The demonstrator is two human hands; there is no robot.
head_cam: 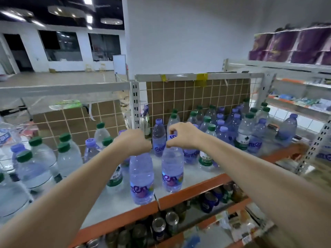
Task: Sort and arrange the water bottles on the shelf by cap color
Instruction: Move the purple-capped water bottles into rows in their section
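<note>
A plain white wall (188, 33) rises behind the brown square-tiled panel (197, 97) under a white metal rail (197, 76); to the left a grey open floor (59, 77) runs to dark windows (60, 45); a black ceiling (53, 8) carries bright strip lights (12, 15) and round fixtures (111, 20).

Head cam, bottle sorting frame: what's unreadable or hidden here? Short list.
- Cap of the purple-labelled clear plastic bottle at the front, head view: covered by the left hand, so its colour can't be confirmed.
- Cap of the neighbouring purple-labelled bottle: mostly behind the right hand.
- Dark cans on the lower shelf: blurred, labels unreadable.
- Clear green-capped bottles at left: cut off by the frame edge.
</note>
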